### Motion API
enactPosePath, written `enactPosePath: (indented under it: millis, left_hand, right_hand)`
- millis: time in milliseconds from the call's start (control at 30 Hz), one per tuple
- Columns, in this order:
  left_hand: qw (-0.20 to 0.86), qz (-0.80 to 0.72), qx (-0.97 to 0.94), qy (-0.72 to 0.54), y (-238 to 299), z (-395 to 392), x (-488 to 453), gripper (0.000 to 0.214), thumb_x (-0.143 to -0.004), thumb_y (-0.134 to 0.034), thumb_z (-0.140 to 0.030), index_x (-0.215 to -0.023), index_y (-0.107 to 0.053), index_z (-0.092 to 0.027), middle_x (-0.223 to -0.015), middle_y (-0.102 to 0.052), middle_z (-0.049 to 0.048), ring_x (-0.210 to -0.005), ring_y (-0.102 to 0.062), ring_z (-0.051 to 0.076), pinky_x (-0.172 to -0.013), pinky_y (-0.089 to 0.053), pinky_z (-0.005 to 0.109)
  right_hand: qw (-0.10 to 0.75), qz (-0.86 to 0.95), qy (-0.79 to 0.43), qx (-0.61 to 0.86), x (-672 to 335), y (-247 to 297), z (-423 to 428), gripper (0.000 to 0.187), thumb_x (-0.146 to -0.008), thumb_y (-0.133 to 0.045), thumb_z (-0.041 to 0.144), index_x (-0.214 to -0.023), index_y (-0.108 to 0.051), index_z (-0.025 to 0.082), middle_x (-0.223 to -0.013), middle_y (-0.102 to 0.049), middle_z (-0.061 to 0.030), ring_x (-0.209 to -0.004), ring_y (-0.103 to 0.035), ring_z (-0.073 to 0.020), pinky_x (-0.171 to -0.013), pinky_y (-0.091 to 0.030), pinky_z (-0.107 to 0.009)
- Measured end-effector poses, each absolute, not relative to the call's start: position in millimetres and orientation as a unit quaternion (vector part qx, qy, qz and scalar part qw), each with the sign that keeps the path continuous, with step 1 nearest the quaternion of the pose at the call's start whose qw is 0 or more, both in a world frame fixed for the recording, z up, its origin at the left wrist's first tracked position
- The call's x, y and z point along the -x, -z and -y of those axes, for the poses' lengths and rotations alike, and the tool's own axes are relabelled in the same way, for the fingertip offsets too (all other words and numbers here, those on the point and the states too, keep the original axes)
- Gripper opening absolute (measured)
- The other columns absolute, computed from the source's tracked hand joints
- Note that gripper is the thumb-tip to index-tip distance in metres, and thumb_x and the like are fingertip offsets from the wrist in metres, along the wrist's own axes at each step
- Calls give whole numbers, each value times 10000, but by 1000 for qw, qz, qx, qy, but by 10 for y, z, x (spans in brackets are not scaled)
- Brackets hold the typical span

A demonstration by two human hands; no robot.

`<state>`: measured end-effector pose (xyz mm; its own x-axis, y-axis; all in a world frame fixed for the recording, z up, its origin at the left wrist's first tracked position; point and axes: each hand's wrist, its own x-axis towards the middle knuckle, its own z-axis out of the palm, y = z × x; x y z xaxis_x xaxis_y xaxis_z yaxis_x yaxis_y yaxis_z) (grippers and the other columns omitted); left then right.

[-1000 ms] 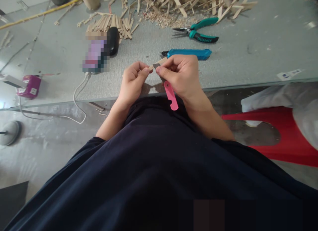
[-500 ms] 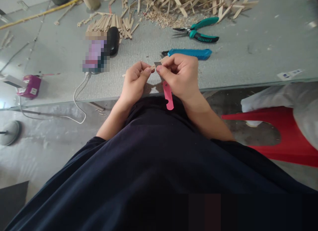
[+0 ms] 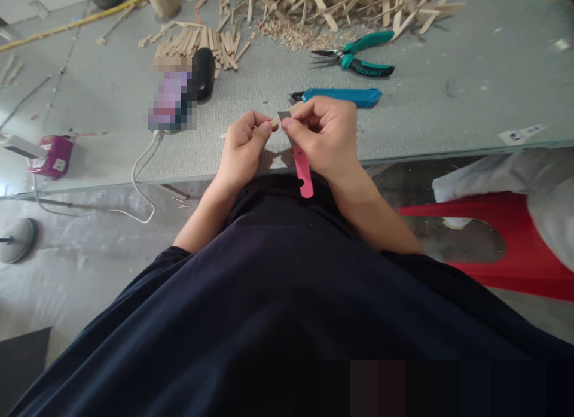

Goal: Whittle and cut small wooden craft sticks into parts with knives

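Above the table's front edge, my left hand point(image 3: 246, 145) pinches a thin flat wooden stick point(image 3: 275, 123) between thumb and fingers, and the stick's other end pokes out left of that hand. My right hand point(image 3: 326, 130) is closed around a small knife with a grey metal blade point(image 3: 284, 115) and a pink handle point(image 3: 304, 172), which hangs below the palm. The blade lies against the stick between both thumbs. The stick's far part also reaches my right fingertips; exactly how they touch it is hidden. Just beyond my right hand rests a blue utility knife point(image 3: 345, 97).
Green-handled pliers point(image 3: 354, 58) lie behind the utility knife. Wooden sticks point(image 3: 332, 7) and shavings are heaped at the back. Shorter sticks point(image 3: 197, 40), a black case point(image 3: 205, 73) and a blurred phone point(image 3: 170, 100) with a white cable are left. A red stool point(image 3: 511, 231) stands right.
Both hands stay in nearly the same place. A little more of the stick's pale surface shows between the left fingertips and the blade.
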<state>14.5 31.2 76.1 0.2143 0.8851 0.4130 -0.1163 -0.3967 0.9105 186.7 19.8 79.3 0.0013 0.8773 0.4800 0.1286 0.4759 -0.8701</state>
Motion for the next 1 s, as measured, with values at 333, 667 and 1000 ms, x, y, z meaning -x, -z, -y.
enactPosePath:
  millis: [333, 667, 1000]
  left_hand:
    - [461, -316, -631, -538, -740, -319, -138, 192, -1047, -658, -250, -864, -683, -196, -588, -328, -81, -501, -281, 33, -492, -224, 187]
    - [449, -295, -643, -546, -715, -333, -145, 303, -1019, -703, -464, -864, -641, -210, -560, -310, -98, -468, -252, 28, -463, -207, 192]
    - [461, -298, -624, -556, -723, -318, -167, 249, -1030, -696, -381, -856, -614, -224, -558, -334, -96, -468, -314, 38, -466, -245, 201]
  right_hand:
    - [600, 630, -292, 398, -1857, -789, -200, 431, -902, -837, 576, -745, -616, 241, -628, -572, 26, -533, -447, -95, -470, -395, -292]
    - [576, 633, -313, 412, -1859, -816, -175, 411, -891, -840, 580, -757, -623, 258, -658, -581, 13, -570, -505, -135, -501, -453, -321]
    - [552, 637, -334, 421, -1844, -849, -137, 416, -888, -829, 599, -764, -598, 276, -683, -589, 2, -596, -497, -155, -541, -457, -350]
